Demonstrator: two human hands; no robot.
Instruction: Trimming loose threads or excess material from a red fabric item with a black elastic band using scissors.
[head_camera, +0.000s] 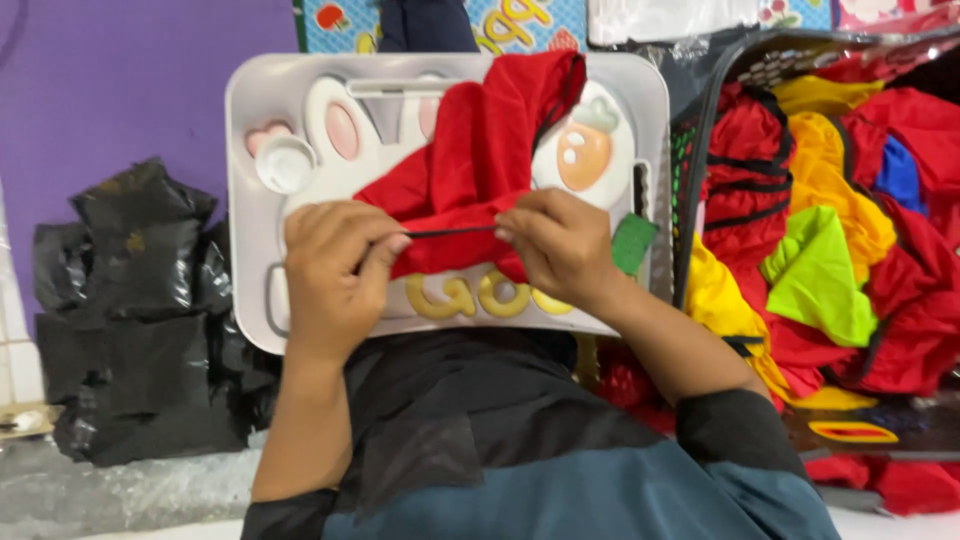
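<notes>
Black plastic bags (140, 300) sit heaped at the far left beside a white lap tray (250, 120). Over the tray, the left hand (335, 270) pinches one end of a thin black cord (450, 231), fingers closed tight; the right hand (560, 245) pinches the other end, holding it taut across a red cloth (480, 150). At right, a basket (690, 150) brims with red, yellow and green fabric (820, 250).
</notes>
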